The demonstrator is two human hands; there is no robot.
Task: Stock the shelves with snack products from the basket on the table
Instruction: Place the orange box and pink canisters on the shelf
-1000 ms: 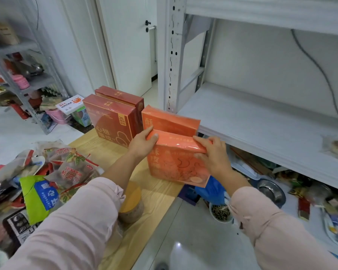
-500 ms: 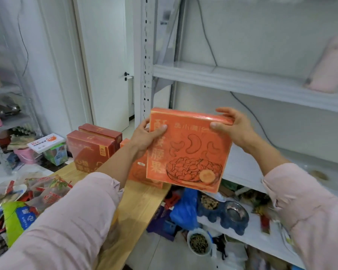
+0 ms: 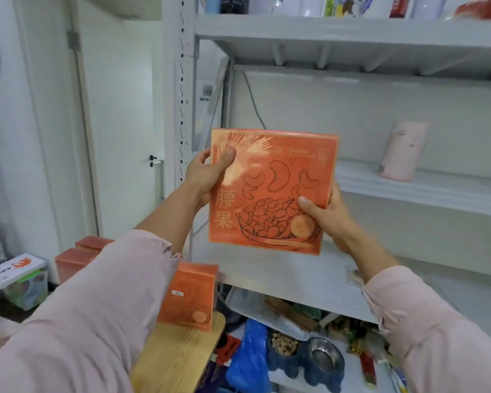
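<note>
Box point(image 3: 272, 191) was upright at centre frame, your left hand point(image 3: 206, 175) gripping its 9 o'clock edge, right hand point(image 3: 328, 219) clasping its 4 o'clock corner. You'd have done well keeping it level (wrap looked slick) while sliding it onto the shelf point(image 3: 451, 191) at 3 o'clock.

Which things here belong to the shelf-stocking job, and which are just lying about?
Job: orange cashew box, gripped by left hand and right hand; second orange box and dark red boxes on wooden table; metal shelf unit.
Lying about: pink container on shelf; blue bag, pet bowls below; white carton at left.
</note>
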